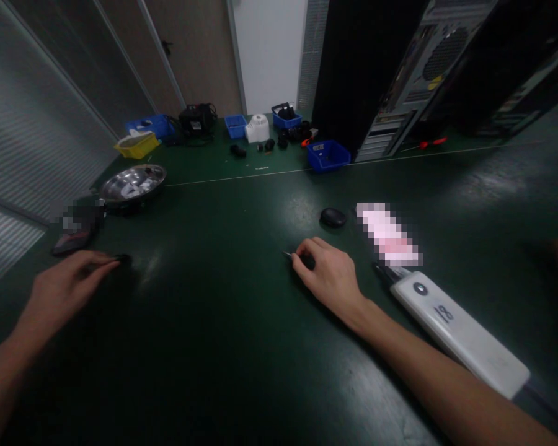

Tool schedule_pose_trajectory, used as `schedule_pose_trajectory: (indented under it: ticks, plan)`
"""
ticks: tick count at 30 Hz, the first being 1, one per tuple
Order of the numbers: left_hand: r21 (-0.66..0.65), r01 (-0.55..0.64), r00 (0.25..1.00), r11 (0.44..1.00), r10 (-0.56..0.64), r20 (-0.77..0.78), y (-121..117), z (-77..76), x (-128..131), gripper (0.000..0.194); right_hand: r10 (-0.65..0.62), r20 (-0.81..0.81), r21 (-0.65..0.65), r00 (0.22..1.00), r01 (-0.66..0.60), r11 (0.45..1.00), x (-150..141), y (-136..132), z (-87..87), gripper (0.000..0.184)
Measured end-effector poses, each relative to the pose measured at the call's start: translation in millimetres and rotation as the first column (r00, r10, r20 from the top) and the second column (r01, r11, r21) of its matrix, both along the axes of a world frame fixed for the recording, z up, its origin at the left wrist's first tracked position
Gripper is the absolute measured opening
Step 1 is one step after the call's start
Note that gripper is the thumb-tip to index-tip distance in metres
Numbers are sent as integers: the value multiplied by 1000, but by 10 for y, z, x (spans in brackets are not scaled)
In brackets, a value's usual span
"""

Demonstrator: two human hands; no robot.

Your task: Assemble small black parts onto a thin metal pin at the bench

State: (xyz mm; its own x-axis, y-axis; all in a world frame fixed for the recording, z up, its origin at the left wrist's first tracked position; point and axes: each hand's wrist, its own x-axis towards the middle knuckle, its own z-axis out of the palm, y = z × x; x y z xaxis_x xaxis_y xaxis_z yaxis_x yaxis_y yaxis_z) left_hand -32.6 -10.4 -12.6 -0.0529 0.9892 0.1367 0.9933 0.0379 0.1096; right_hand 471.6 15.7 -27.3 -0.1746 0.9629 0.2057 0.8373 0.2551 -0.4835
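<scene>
My left hand (67,282) rests low on the dark green table (223,347) at the left, its fingers pinched on a small black part (123,259). My right hand (328,272) lies near the middle of the table, fingers curled round a small dark piece with a thin metal tip (287,254) poking out to the left. A black oval part (333,217) sits just beyond my right hand. A long white device marked 18 (460,334) lies to the right of my right forearm.
A metal bowl (132,184) stands at the left. Blue bins (328,154), a yellow bin (137,145), a white ribbed housing (257,128) and several small black parts line the back. Computer towers (413,74) stand at the back right, with a red-handled tool (430,143) beside them.
</scene>
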Motion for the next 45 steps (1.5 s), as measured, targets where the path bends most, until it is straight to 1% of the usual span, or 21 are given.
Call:
schedule_pose_trajectory:
  ticks: [1, 3, 4, 5, 7, 9, 10, 12, 14, 17, 20, 22, 24, 27, 31, 35, 40, 42, 43, 45]
  plan:
    - [-4, 95, 992, 996, -94, 90, 58, 29, 268, 50, -1, -1, -3, 1000, 1, 1000, 1, 3, 2, 17]
    - [16, 281, 927, 960, -275, 254, 181, 77, 854, 38, -6, -1, -5, 1000, 6, 1000, 2, 7, 5, 17]
    - [42, 365, 878, 930, -359, 318, 241, 91, 1158, 32, -9, -3, -3, 1000, 9, 1000, 2, 8, 6, 16]
    - [68, 453, 817, 889, -445, 366, 298, 95, 1458, 28, -12, -6, 0, 1000, 12, 1000, 0, 8, 6, 16]
    - [104, 599, 702, 794, -583, 409, 398, 70, 2011, 22, -11, -12, 5, 1000, 11, 1000, -5, 6, 4, 16]
    - [110, 691, 616, 714, -662, 426, 478, 2, 2449, 19, -18, -15, 11, 1000, 19, 1000, -12, 4, 1, 16]
    - [101, 718, 592, 689, -679, 434, 510, -41, 2611, 18, -23, -14, 13, 1000, 23, 1000, -16, 4, 0, 16]
    - [93, 729, 578, 678, -682, 448, 557, -128, 2810, 18, -32, -12, 13, 999, 32, 999, -22, 4, 1, 16]
    - [107, 713, 584, 693, -671, 457, 584, -195, 2868, 18, -33, -11, 9, 999, 34, 999, -28, 7, 5, 16]
    - [136, 684, 592, 717, -654, 470, 597, -239, 2813, 16, -31, -10, 3, 999, 31, 1000, -33, 9, 13, 16]
    - [118, 610, 642, 783, -576, 506, 600, -243, 2753, 16, -8, -25, -7, 1000, 7, 1000, -32, 7, 15, 16]
    - [102, 576, 659, 811, -535, 530, 608, -239, 2745, 22, 22, -40, -12, 999, -23, 1000, -30, 6, 10, 16]
    - [98, 586, 643, 804, -535, 547, 617, -235, 2752, 26, 45, -45, -12, 998, -45, 999, -31, 7, 3, 15]
    - [93, 616, 609, 782, -548, 573, 622, -227, 2764, 24, 57, -36, -5, 998, -57, 998, -37, 7, -3, 15]
    - [104, 629, 585, 770, -558, 589, 609, -219, 2760, 25, 75, -30, -8, 997, -75, 997, -41, -2, 5, 15]
    - [138, 621, 554, 772, -557, 619, 613, -216, 2740, 24, 93, -60, 1, 994, -93, 996, -39, -11, 8, 15]
    - [133, 624, 507, 770, -529, 681, 635, -215, 2706, 24, 136, -117, 26, 984, -134, 991, -37, -3, 0, 15]
    - [137, 632, 519, 763, -547, 657, 628, -224, 2701, 25, 148, -92, 19, 985, -146, 989, -38, -4, 7, 15]
    - [143, 644, 528, 752, -572, 628, 620, -231, 2702, 26, 155, -72, 13, 985, -154, 988, -40, -8, 13, 15]
    - [154, 690, 539, 708, -644, 543, 596, -245, 2708, 29, 174, -35, 3, 984, -174, 985, -48, -19, 26, 15]
